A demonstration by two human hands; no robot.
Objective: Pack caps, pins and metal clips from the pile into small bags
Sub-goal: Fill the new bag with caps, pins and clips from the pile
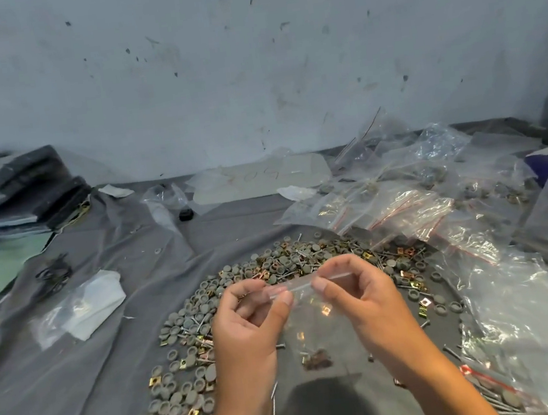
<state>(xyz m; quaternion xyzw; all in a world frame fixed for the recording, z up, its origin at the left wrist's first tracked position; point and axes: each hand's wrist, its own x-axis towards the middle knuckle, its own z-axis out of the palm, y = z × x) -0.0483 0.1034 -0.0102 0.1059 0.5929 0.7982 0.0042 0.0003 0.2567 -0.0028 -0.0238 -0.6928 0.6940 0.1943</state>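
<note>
At the frame's lower centre the left hand [244, 317] and right hand [355, 292] each pinched the top strip of a small clear plastic bag [307, 310] above the grey-capped pile [208, 305] — apparently sealing it — so setting it aside likely came next.

Scuffed, stained pale blue-grey wall [247, 55] at twelve o'clock; wrinkled grey cloth [63, 388] over the surface; dark stacked slabs [12, 194] at ten o'clock.
</note>
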